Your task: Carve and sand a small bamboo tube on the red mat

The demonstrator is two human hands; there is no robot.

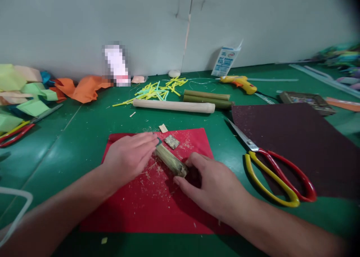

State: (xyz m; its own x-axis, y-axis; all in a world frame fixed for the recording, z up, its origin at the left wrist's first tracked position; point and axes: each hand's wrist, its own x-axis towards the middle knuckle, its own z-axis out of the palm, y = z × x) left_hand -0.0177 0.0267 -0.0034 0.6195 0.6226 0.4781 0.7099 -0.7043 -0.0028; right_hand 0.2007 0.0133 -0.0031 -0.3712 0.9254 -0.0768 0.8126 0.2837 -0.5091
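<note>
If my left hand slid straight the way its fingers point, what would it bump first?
Probably the small grey chip, just ahead of the left hand; the bamboo stick lies slightly beside that line.

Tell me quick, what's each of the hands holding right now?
Left hand: fingertips at the far end of the bamboo stick; grip cannot be told.
Right hand: closed on the stick's near end.

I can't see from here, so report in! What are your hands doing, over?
Left hand touching far end of bamboo stick. Right hand grips its near end, on red sheet. Scissors lie right, clear of hands.
</note>
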